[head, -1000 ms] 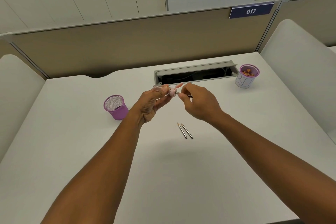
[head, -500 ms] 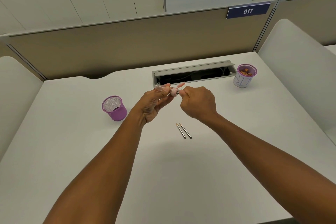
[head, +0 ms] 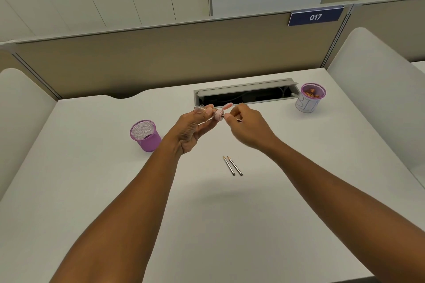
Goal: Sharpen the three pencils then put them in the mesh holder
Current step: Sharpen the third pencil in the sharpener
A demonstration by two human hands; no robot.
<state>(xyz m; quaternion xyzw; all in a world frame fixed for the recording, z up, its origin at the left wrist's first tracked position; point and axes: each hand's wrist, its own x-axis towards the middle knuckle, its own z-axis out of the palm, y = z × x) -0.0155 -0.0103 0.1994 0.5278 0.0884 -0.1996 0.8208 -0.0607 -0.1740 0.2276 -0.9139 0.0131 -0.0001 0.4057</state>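
My left hand [head: 192,130] grips a small pink sharpener with a clear shavings case [head: 217,114], held above the white desk. My right hand [head: 249,127] pinches a short pencil [head: 239,120] whose tip is inside the sharpener; only its back end shows past my fingers. Two more pencils [head: 232,165] lie side by side on the desk just below my hands, tips pointing away from me. The purple mesh holder [head: 145,135] stands upright to the left of my left hand and looks empty.
A second purple-rimmed cup [head: 310,98] holding pencil shavings stands at the back right. An open cable tray [head: 243,94] runs along the desk's back edge behind my hands. Beige partition walls and white side panels enclose the desk.
My right hand has twisted on the pencil, wrist rolling slightly; the pencil's back end shows again. The left hand keeps the sharpener in the same place. The two loose pencils have not moved.
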